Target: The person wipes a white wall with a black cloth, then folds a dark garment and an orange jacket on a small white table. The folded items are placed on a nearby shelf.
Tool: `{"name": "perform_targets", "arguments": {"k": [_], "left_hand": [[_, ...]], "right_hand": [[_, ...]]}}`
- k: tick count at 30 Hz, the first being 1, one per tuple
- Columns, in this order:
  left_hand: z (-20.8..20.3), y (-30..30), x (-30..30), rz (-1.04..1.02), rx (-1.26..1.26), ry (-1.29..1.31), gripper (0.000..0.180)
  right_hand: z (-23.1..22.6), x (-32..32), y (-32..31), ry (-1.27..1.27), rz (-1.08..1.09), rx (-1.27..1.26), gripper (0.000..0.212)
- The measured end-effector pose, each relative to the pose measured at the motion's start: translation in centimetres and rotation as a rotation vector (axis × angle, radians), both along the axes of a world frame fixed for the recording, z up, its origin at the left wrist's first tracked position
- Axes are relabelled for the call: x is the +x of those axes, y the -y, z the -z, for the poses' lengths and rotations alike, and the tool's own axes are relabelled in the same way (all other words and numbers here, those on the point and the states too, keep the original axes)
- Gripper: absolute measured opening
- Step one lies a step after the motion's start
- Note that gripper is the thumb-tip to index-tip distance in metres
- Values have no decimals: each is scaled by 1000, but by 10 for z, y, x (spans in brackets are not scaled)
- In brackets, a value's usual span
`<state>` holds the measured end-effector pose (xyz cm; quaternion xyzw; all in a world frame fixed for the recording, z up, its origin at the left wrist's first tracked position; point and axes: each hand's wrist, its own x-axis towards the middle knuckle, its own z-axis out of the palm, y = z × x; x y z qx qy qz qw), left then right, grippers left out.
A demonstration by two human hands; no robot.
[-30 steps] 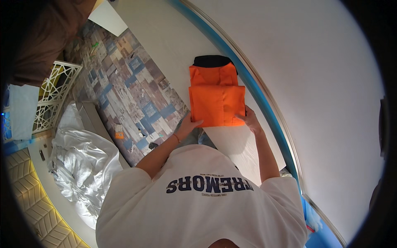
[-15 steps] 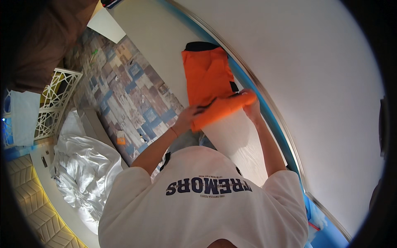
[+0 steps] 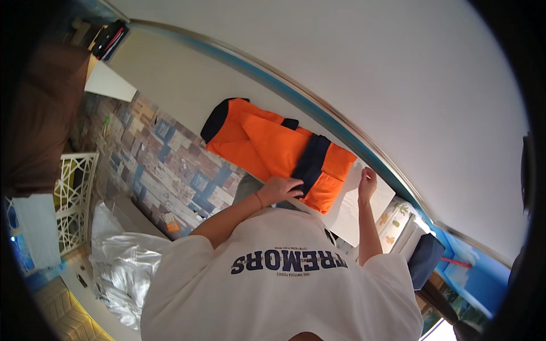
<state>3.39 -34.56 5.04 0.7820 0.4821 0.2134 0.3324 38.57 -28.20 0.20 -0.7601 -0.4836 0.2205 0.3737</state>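
A folded orange garment (image 3: pixel 267 142) with navy panels lies on a narrow pale surface (image 3: pixel 165 71) along the wall. A navy band crosses its nearer end, and another navy part shows at its far left end. My left hand (image 3: pixel 277 190) rests at the garment's near edge beside the navy band, fingers apart. My right hand (image 3: pixel 368 181) is off the garment, to the right of its end, with the fingers curled in. Nothing shows in that hand.
The wall (image 3: pixel 364 85) runs close behind the surface. Patchwork flooring (image 3: pixel 176 153) lies to the left. A silvery crumpled cover (image 3: pixel 125 273) and a white lattice panel (image 3: pixel 77 199) stand at the lower left. A dark blue object (image 3: pixel 425 258) sits at the right.
The raised orange end now lies down on the surface, folded over the rest. My right hand has let go and moved clear. The view has turned, showing more at the right.
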Motion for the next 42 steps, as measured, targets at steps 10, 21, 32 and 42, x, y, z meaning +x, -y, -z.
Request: {"name": "perform_targets", "arguments": {"k": [10,21,32,42], "left_hand": [[-5,-69,29,-420,-371,-70,50],[-42,-55,107,-182,-231,443,54],[10,-74,-33,-513,-314,244,55],[7,-57,-37,-726,-51,353,51]], "right_hand": [[2,-79,42,-35,-129,-168,54],[-24,-79,45,-391,60,-168,52],[-58,-132,48,60,-323,35,55],[-68,-148,32,210,-478,123,68]]}}
